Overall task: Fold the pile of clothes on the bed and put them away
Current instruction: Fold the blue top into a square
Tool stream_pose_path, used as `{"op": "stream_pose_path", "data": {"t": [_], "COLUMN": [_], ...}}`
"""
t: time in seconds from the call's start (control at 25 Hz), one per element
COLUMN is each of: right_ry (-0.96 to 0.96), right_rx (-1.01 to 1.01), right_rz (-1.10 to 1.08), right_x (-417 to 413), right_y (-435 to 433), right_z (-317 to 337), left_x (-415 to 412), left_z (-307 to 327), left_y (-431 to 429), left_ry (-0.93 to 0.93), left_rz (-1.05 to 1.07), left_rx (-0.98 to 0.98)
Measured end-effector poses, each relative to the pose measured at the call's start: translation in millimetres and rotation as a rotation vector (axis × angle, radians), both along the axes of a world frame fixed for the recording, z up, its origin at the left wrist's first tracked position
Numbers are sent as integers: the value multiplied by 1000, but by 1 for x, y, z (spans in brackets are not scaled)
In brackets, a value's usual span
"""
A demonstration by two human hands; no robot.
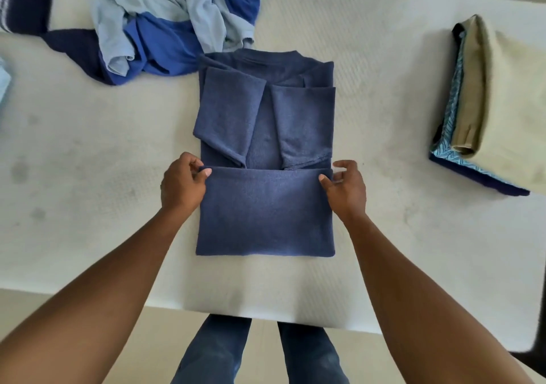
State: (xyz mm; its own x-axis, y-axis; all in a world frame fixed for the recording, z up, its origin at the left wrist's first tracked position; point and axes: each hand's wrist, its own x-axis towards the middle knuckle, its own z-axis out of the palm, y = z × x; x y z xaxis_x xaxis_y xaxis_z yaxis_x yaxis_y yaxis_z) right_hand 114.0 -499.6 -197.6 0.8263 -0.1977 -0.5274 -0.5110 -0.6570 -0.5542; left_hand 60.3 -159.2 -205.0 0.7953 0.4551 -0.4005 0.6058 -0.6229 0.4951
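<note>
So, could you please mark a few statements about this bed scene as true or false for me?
1. The left hand and right hand each pinch a corner of the turned-up bottom edge of the dark blue knit sweater. True.
2. The sweater's sleeves hang off the white mattress. False: they are folded in over its body.
3. The stack of folded clothes, beige on top, lies to the person's right. True.
4. The crumpled pile of light and royal blue clothes is neatly folded. False: it lies loose, beyond the sweater to the left.
</note>
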Motion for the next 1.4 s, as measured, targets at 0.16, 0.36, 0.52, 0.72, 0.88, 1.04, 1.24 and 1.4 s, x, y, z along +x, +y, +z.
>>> {"op": "stream_pose_path", "data": {"t": [0.16, 0.36, 0.52, 0.72, 0.88, 1.04, 1.24, 1.4], "right_ry": [86, 234, 185, 229, 19, -417, -488, -354], "right_rx": [45, 223, 528, 823, 747, 117, -387, -518], "right_rz": [-26, -137, -328, -541, -600, -95, 759, 628], "right_x": [-39, -89, -22, 128, 201, 163, 190, 204], "right_y": [6, -3, -6, 23, 63, 99, 122, 80], "right_z": [10, 46, 91, 103, 69, 56, 6, -52], "left_x": [-31, -82, -27, 118, 205, 174, 192, 185], "left_z": [6, 48, 103, 123, 80, 45, -3, -57], "left_y": [-18, -21, 4, 30, 30, -12, -27, 6], "left_ry": [192, 214, 50, 97, -112, -439, -267, -198], "left_rz": [70, 184, 302, 532, 611, 86, -564, -513], "left_rx": [-137, -407, -651, -981, -796, -12, 454, 482]}}
